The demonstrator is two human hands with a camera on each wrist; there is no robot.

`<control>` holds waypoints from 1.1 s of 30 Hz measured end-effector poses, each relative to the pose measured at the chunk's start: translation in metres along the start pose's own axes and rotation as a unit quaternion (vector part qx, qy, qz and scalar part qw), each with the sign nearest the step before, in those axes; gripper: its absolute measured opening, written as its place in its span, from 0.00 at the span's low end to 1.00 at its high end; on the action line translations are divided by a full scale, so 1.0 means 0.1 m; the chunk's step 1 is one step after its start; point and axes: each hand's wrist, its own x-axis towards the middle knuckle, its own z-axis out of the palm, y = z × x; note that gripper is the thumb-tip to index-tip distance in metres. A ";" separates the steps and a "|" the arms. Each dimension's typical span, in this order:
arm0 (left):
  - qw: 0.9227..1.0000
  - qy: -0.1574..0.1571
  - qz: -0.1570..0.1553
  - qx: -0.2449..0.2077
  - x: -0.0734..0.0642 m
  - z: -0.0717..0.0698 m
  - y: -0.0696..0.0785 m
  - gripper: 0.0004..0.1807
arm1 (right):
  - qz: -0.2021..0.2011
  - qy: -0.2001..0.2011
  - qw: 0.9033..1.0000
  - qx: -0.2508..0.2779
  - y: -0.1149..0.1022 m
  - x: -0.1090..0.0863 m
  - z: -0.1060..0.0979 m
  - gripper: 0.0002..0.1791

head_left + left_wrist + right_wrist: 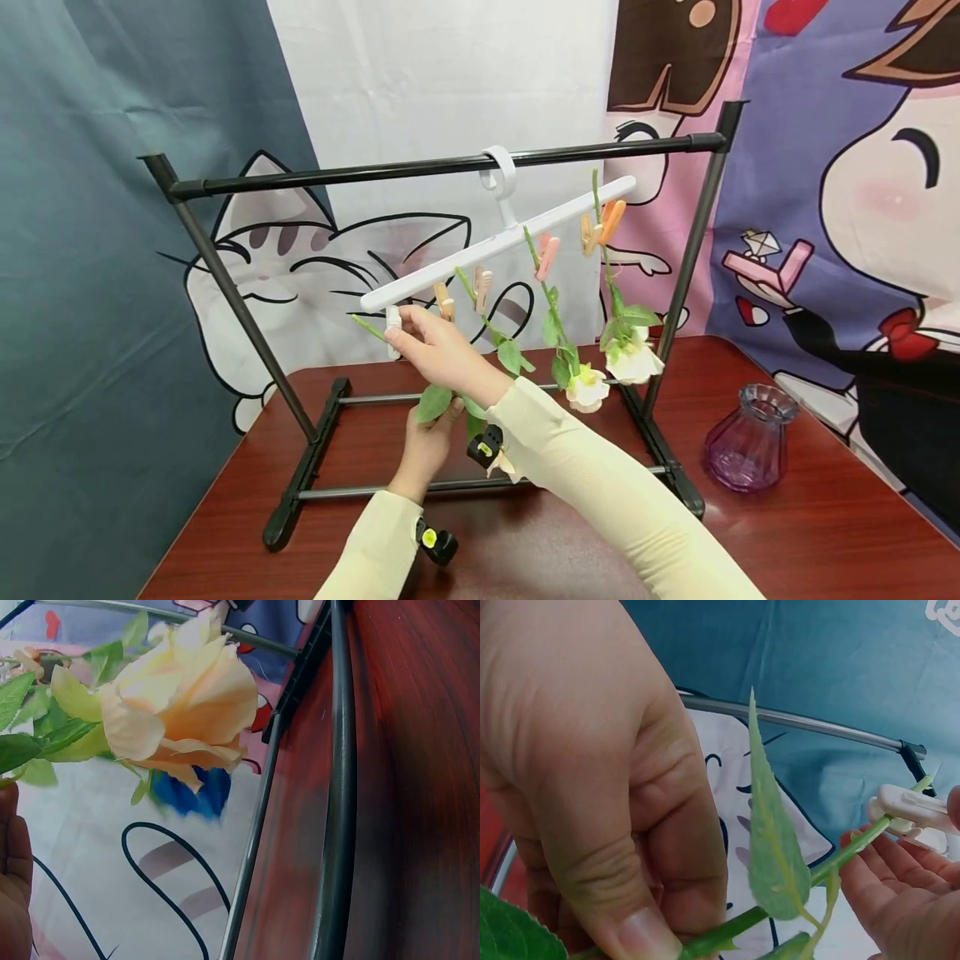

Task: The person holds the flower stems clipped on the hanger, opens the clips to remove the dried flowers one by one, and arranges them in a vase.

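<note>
Cartoon backdrop (450, 83) behind reddish-brown table (825, 533)

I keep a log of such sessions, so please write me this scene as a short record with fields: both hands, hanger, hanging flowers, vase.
left hand: pinches the stem of a peach rose
right hand: holds a white clothespin near the stem's end
hanger: white, tilted, hooked over the black rack bar
hanging flowers: include two white roses, blooms down
vase: purple-tinted glass, on the table
</note>
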 end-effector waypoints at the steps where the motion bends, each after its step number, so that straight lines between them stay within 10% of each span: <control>1: 1.000 0.000 -0.002 -0.002 0.00 0.01 0.00 0.12 | -0.002 0.001 1.000 0.001 0.01 0.00 0.00 0.17; 33: 0.998 0.014 0.004 0.053 0.01 0.05 0.06 0.09 | 0.019 0.009 1.000 0.014 -0.02 0.01 -0.12 0.12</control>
